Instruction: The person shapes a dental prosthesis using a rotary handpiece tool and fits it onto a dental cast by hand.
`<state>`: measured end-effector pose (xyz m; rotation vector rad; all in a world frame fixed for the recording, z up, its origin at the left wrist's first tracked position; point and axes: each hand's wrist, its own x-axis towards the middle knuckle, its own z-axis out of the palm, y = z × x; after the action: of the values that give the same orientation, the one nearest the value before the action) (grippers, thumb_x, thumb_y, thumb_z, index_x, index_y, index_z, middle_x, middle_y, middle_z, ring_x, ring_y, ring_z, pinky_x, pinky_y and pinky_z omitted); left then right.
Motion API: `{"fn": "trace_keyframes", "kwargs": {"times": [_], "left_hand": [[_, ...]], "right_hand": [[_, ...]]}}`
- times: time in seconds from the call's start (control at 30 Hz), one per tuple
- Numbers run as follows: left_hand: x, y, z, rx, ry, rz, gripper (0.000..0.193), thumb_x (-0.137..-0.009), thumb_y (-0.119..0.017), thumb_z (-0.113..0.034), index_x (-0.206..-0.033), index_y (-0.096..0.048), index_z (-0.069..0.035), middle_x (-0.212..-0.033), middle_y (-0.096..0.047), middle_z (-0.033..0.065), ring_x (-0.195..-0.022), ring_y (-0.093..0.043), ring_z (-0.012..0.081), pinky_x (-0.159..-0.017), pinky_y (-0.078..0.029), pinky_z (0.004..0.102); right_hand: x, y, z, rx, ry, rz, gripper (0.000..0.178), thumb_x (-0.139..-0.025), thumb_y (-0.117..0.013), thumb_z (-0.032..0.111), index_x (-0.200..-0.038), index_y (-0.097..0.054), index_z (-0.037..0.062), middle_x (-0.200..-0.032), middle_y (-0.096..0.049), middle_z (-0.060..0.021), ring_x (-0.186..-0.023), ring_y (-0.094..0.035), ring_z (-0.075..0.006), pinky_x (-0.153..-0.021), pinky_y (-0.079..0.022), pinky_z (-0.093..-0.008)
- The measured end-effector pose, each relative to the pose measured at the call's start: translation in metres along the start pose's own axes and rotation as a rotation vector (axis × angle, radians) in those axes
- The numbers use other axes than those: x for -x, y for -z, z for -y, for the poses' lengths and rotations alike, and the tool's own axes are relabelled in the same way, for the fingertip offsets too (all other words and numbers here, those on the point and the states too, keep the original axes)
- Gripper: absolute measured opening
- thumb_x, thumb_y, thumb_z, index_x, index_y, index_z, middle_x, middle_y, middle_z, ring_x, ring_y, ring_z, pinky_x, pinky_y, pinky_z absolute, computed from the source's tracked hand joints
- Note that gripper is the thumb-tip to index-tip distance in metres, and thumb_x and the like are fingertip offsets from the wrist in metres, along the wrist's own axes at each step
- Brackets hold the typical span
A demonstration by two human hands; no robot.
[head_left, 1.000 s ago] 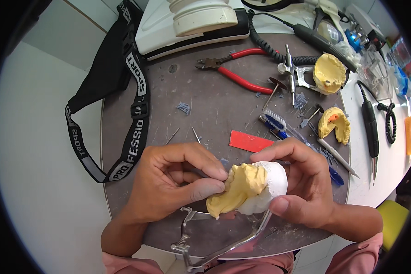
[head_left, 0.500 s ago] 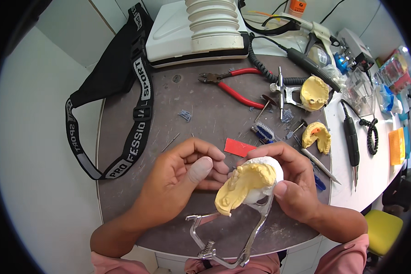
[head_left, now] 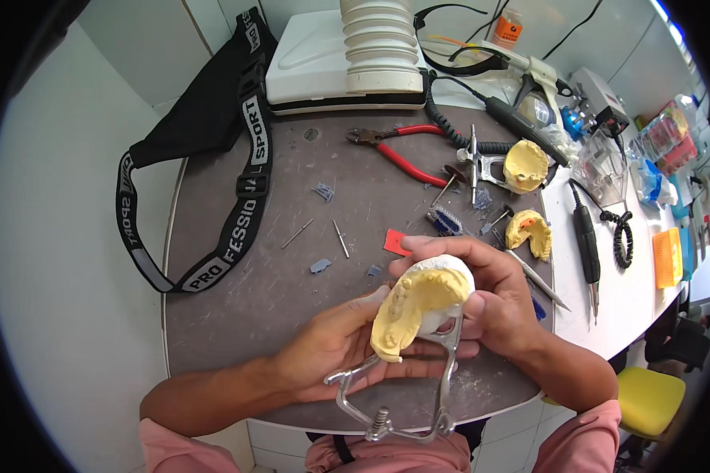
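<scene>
Gray surface [head_left: 213,331] with a black strapped bag [head_left: 193,130] across its left edge; red-handled pliers [head_left: 409,164] lie open near a white unit [head_left: 308,59], against which a ribbed hose [head_left: 380,51] appears. Right: a slender black handpiece [head_left: 586,236], an orange box [head_left: 667,256] and, lower, a yellow chair [head_left: 651,398].

The dental cast [head_left: 409,306] looks matt and chalky, its hinged frame [head_left: 449,374] smooth, shiny metal.
</scene>
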<state>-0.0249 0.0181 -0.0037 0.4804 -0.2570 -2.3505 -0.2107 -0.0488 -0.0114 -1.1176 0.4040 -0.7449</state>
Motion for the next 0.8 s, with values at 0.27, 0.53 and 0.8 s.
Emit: {"fn": "trace_keyframes", "kwargs": {"times": [0.27,0.53,0.8], "left_hand": [[-0.003,0.034,0.001,0.166,-0.028,0.341,0.06,-0.1,-0.02,-0.045,-0.14,-0.026,-0.001,-0.128,-0.047,0.0279,-0.116,-0.049,0.0453,-0.1,-0.041,0.0487],[0.007,0.021,-0.015,-0.082,0.107,0.296,0.075,-0.092,-0.021,-0.057,-0.14,-0.027,0.001,-0.127,-0.047,0.0302,-0.114,-0.051,0.0434,-0.098,-0.041,0.045],[0.005,0.022,-0.006,0.125,0.095,0.298,0.065,-0.094,-0.022,-0.044,-0.14,-0.025,0.002,-0.126,-0.045,0.0329,-0.114,-0.05,0.048,-0.097,-0.042,0.047]], "right_hand": [[0.002,-0.001,-0.003,0.099,-0.003,-0.034,0.05,-0.082,-0.065,0.019,-0.122,-0.048,-0.0048,-0.114,-0.057,-0.0136,-0.106,-0.056,-0.0173,-0.094,-0.042,-0.032],[0.007,-0.001,-0.001,0.144,-0.023,0.016,0.052,-0.075,-0.069,0.018,-0.117,-0.051,-0.0064,-0.108,-0.058,-0.0114,-0.104,-0.056,-0.017,-0.094,-0.042,-0.032],[0.005,0.0,0.002,0.148,-0.06,0.003,0.044,-0.076,-0.066,0.016,-0.113,-0.053,-0.0045,-0.104,-0.06,-0.0105,-0.1,-0.057,-0.0151,-0.092,-0.043,-0.0304]]}}
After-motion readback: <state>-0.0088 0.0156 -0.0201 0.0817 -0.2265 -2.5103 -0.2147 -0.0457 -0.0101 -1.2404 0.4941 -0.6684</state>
